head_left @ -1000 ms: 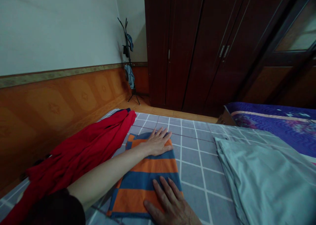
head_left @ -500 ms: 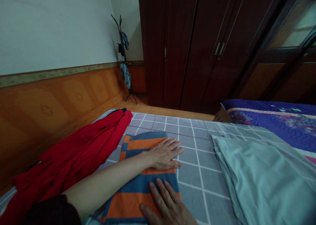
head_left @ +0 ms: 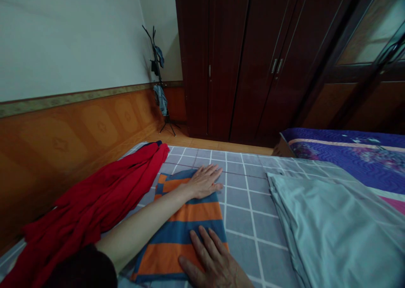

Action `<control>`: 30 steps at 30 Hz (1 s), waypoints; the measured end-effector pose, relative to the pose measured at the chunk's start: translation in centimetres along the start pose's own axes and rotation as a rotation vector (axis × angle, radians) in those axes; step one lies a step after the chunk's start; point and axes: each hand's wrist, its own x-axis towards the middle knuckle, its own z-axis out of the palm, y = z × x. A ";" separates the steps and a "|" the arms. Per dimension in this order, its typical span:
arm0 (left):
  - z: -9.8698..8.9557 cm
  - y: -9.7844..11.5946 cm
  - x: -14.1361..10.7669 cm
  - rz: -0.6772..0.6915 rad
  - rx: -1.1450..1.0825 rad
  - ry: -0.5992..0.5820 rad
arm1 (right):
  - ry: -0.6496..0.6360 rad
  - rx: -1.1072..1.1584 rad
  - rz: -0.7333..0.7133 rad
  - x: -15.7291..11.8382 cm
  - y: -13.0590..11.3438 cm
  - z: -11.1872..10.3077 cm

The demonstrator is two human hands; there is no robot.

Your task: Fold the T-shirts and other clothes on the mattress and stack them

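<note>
A folded garment with orange and blue stripes (head_left: 171, 254) lies flat on the grey checked bedsheet (head_left: 240, 220). My left hand (head_left: 204, 181) rests palm down on its far right corner, fingers stretched toward the right and partly past the edge. Its forearm crosses over the stripes and hides part of them. Nearer to me, my right hand (head_left: 215, 258) lies open on the near right side of the cloth, with the fingers spread. Neither hand grips the fabric.
A heap of red clothing (head_left: 104, 191) lies along the left side of the bed. To the right is a pale green folded cloth (head_left: 335, 224). Beyond stand a dark wooden wardrobe (head_left: 228, 68), a coat rack (head_left: 160, 77) and a purple bedspread (head_left: 341, 153).
My left hand has slid away from me and slightly left across the striped garment, to its far corner. My right hand has stayed nearly in place.
</note>
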 end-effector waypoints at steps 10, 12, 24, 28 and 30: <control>0.9 0.6 -5.1 0.019 0.052 -0.045 | -0.084 0.071 -0.008 -0.2 -0.1 -0.2; 0.8 -0.2 -4.5 -0.008 0.077 -0.027 | -0.120 0.107 0.003 -0.4 -0.1 -0.3; -0.8 -5.6 -4.2 -0.304 0.141 0.053 | -0.292 0.336 0.004 -0.8 0.3 -0.8; -1.3 -6.3 -6.3 -0.344 0.166 0.115 | -0.317 0.405 0.037 -0.8 0.2 -0.8; -1.1 -6.6 -7.3 -0.345 0.146 0.076 | -0.344 0.439 0.044 -0.7 0.3 -1.0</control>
